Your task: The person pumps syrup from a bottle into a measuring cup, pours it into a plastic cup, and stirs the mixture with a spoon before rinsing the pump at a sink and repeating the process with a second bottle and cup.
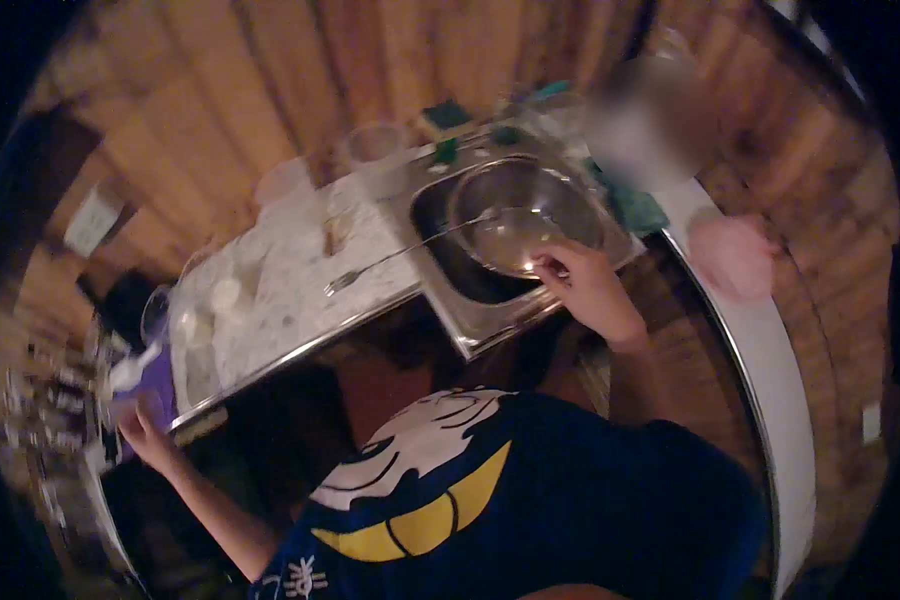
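A round metal bowl (525,225) sits in the steel sink (470,335). My right hand (585,290) is closed at the bowl's near rim, thumb and fingers pinched together there. A long fork-like utensil (345,281) lies with its tines on the speckled counter (290,310), and its thin handle reaches across the sink edge to the bowl. Far to the left, my left hand (145,435) is raised beside a purple item (158,385) at the counter's end. Blur hides its fingers and whether they hold anything.
Translucent containers (378,150) stand at the back of the counter by the wooden wall. Pale round items (227,293) lie farther left. A green sponge (445,118) is behind the sink. On the right, a pink object (735,257) rests by a white-topped ledge (770,390).
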A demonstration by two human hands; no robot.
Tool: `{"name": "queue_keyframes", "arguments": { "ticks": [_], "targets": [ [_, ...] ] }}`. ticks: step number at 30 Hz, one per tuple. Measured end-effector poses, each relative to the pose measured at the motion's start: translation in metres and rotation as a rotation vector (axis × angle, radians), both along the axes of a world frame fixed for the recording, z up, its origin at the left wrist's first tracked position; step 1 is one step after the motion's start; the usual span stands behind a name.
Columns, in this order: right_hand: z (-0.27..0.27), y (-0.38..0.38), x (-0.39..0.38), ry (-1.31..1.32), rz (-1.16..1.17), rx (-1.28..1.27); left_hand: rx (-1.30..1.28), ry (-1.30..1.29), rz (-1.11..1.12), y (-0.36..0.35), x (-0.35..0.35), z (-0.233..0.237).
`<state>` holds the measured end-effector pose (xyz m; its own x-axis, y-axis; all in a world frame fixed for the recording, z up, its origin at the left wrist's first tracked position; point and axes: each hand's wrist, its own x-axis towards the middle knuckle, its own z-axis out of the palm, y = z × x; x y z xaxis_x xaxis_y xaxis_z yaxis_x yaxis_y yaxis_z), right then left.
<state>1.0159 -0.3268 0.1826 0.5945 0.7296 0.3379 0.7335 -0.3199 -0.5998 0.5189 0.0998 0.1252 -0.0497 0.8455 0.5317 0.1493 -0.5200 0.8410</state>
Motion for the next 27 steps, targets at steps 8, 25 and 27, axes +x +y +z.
{"name": "queue_keyframes", "arguments": {
  "ticks": [8,25,27],
  "targets": [
    [-0.012,-0.02,0.033,-0.043,-0.166,0.077,-0.188,-0.021,-0.5,-0.146,0.17,-0.019],
    [-0.017,0.029,0.092,0.108,0.192,0.222,-0.308,-0.194,-0.608,-0.218,0.206,-0.021],
    [-0.005,0.048,0.071,0.038,0.282,0.219,-0.289,-0.255,-0.587,-0.229,0.201,-0.022]
  ]
}}
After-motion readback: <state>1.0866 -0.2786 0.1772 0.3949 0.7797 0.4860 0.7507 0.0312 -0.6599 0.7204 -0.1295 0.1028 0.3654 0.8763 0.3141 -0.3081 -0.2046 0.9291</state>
